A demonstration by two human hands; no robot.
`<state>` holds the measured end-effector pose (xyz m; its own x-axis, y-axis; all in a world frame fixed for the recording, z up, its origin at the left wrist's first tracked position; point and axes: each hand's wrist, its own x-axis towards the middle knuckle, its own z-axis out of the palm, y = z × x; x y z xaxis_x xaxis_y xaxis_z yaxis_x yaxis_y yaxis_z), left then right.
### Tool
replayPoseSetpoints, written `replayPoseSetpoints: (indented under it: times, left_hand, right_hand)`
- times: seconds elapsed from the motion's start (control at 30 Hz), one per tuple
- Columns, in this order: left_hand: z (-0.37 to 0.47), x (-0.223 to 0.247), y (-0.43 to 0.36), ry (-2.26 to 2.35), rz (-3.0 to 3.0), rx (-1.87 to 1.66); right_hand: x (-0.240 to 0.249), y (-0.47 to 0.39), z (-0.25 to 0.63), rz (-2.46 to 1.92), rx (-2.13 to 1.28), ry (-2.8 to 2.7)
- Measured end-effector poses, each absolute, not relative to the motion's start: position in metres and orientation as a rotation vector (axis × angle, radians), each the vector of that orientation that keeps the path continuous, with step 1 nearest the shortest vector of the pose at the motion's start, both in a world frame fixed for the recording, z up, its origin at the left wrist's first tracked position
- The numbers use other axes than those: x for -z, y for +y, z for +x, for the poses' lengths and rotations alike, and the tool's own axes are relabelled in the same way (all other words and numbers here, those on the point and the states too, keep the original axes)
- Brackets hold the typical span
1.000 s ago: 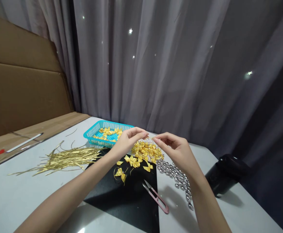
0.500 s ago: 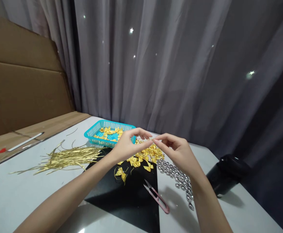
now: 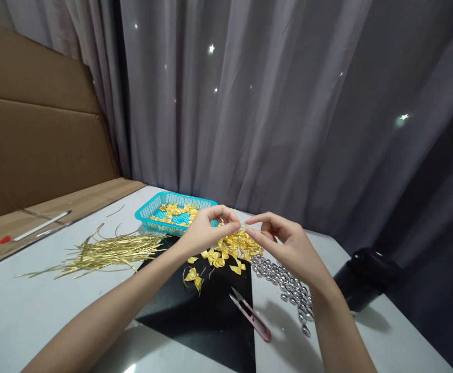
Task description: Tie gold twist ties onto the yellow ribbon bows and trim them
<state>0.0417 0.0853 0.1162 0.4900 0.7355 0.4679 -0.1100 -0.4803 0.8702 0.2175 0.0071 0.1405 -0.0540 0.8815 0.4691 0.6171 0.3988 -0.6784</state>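
Observation:
Above the pile of yellow ribbon bows (image 3: pixel 242 243), my left hand (image 3: pixel 214 225) pinches a thin gold strand (image 3: pixel 243 225), of which only a small curved bit shows. My right hand (image 3: pixel 278 235) meets it from the other side, thumb and forefinger closed at the strand's other end. Loose gold strands (image 3: pixel 113 254) lie in a bundle left of my left forearm. One bow with a strand (image 3: pixel 194 278) rests on the black mat (image 3: pixel 195 321) below my hands. Silver teardrop beads (image 3: pixel 284 282) are spread beside my right wrist.
Pink-handled thread snips (image 3: pixel 251 315) lie across the mat's right edge. A turquoise basket (image 3: pixel 144 217) holding several bows stands behind my left hand. On the right is a black cylindrical object (image 3: pixel 366 280). Cardboard (image 3: pixel 35 145) rises at left, a grey curtain (image 3: pixel 249 103) behind.
My fingertips have drawn slightly apart, and a bit of the gold strand now shows between them. The things on the table have stayed in place.

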Motion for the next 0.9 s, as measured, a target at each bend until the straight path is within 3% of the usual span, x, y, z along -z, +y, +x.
replayPoseSetpoints:
  times: [0.9]
  left_hand:
    - [0.0396, -0.121, 0.0813, 0.476, 1.664, -1.056]
  right_hand:
    - [-0.1416, 0.0046, 0.2096, -1.245, -0.524, -1.622]
